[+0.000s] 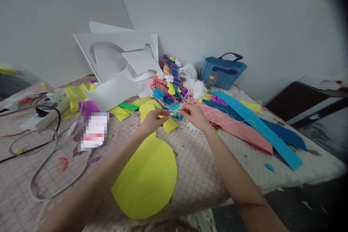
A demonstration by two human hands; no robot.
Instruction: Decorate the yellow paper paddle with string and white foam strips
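Both of my hands are held close together above the middle of the table, with fingertips pinched. A thin white string (175, 111) seems to run between them, though it is small and hard to see. My left hand (155, 120) is over the neck of a yellow paper cutout (148, 177) that has a wide rounded body. Close to a small white jagged paper piece (192, 127), my right hand (194, 116) pinches the string from the other side. Loops of string trail over the pink paper strip (236, 127) on the right.
Behind my hands lie crepe-paper flowers (163, 88) and a tangle of white string (196, 88). White boards (108, 58) lean on the wall. A blue bag (223, 72), a glass jar (211, 81) and blue strips (261, 130) are rightward; a phone (94, 132) and cables are leftward.
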